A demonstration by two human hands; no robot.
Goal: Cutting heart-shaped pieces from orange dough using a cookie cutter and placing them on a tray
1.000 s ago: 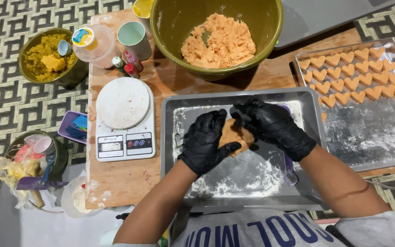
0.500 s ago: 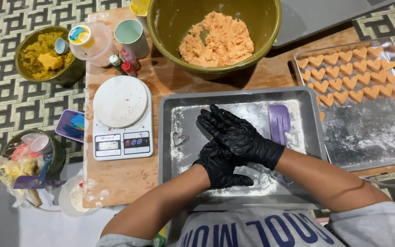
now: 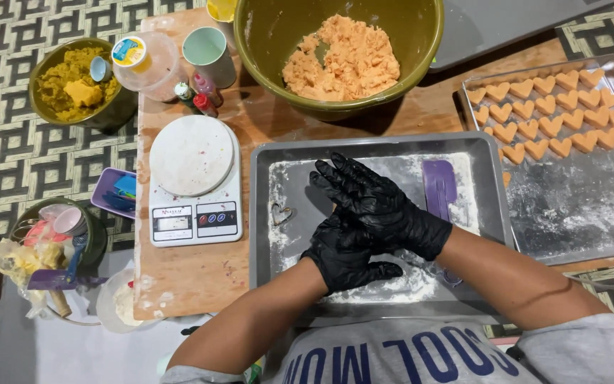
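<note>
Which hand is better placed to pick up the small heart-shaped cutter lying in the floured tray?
Probably the left hand. It is on the cutter's side of the tray, under the right hand. The right hand would need to cross over it.

Two gloved hands point(image 3: 374, 213), two trays point(image 3: 488, 181), two bowls point(image 3: 250, 43), one scale point(image 3: 193, 181), one cup point(image 3: 209, 53).

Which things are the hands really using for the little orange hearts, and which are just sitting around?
In use:
right hand pressed flat over left hand
floured tray
heart cutter
purple scraper
bowl of orange dough
tray of hearts

Just lying about:
kitchen scale
bowl of yellow mix
mint cup
small bottles
</note>
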